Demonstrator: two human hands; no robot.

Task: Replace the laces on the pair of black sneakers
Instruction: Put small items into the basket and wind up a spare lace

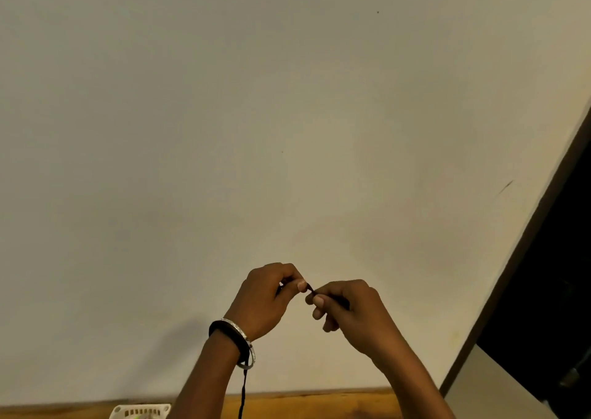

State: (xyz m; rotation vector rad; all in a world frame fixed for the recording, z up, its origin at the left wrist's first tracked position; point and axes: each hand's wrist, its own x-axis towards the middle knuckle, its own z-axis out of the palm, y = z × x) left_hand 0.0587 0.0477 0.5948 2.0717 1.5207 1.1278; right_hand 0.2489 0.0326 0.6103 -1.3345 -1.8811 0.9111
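Both my hands are raised in front of a plain wall. My left hand [267,297] pinches the tip of a black lace [310,288] between thumb and fingers. My right hand [348,310] pinches the same lace right beside it, fingertips almost touching. A length of the black lace [243,390] hangs down behind my left wrist, past a black band and a silver bangle, and leaves the frame at the bottom. The black sneakers are out of sight.
A brown wooden surface [303,404] runs along the bottom edge. A white slotted plastic item [140,411] peeks in at the bottom left. A dark doorway or frame [550,274] slants down the right side.
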